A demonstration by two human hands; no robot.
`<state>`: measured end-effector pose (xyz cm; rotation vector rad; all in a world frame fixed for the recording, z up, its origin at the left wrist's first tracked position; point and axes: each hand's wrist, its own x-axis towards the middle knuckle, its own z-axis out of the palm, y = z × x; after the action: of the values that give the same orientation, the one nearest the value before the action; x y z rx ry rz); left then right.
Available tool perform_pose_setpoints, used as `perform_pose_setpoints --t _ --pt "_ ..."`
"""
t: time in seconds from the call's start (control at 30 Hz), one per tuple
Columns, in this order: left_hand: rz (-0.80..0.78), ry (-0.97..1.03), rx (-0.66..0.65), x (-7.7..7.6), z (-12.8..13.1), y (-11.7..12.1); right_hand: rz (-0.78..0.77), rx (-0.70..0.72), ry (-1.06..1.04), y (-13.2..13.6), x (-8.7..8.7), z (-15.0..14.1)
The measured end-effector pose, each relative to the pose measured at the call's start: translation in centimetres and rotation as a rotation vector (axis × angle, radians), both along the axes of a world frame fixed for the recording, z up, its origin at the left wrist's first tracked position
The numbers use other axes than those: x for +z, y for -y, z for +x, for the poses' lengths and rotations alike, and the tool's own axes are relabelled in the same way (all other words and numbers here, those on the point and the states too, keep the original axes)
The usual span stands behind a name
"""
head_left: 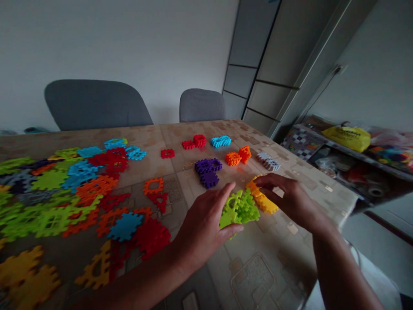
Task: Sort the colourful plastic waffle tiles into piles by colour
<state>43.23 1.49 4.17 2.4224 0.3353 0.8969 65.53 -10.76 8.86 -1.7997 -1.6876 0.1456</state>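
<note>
My left hand (pixel 209 215) is curved around the left side of a bunch of lime green interlocking tiles (pixel 247 206), thumb at the near side and fingers at the far side. My right hand (pixel 288 198) is just right of them, its fingers bent and drawn together. Its fingertips are over the far end of a stack of yellow interlocking tiles (pixel 266 203), and whether they grip one is hidden. Just beyond my left hand lie grouped purple tiles (pixel 209 172).
Stacks of orange tiles (pixel 232 159), grey tiles (pixel 268 161), light blue tiles (pixel 221 141) and red tiles (pixel 199 141) stand farther back. A mixed heap with a lime window tile (pixel 51 220) spreads across the left. Two grey chairs (pixel 97 103) stand behind the table (pixel 258 267).
</note>
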Motion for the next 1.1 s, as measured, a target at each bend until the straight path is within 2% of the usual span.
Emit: perform_pose_setpoints --t 0.07,0.2,0.3,0.4,0.53,0.63,0.83,1.0,1.1 --pt "0.058 0.041 -0.005 0.6 0.8 0.3 0.034 -0.087 -0.177 0.6 -0.3 -1.5" --pt "0.132 0.067 -0.004 1.6 2.3 1.1 0.073 -0.122 -0.553 0.5 -1.1 -4.5" --pt "0.147 0.041 -0.003 2.1 3.2 1.5 0.111 -0.148 -0.636 0.0 -1.4 -5.4" --pt "0.109 0.028 -0.043 1.9 3.4 1.3 0.162 -0.179 -0.659 -0.3 -1.6 -4.9" --pt "0.005 -0.067 -0.046 1.0 2.7 0.4 0.111 -0.183 -0.608 0.0 -2.1 -3.4" --pt "-0.005 -0.134 -0.048 0.4 2.3 -0.2 0.050 -0.175 -0.494 0.0 -2.6 -2.9" --pt "-0.026 -0.198 -0.055 0.4 3.3 -0.5 0.003 -0.191 -0.342 -0.5 -2.7 -3.2" --pt "-0.048 -0.246 -0.093 0.1 4.2 -0.6 0.009 -0.264 -0.238 -0.4 -2.3 -3.7" --pt "-0.071 -0.268 -0.109 0.1 4.4 -0.8 0.006 -0.361 -0.147 0.6 -2.1 -4.0"
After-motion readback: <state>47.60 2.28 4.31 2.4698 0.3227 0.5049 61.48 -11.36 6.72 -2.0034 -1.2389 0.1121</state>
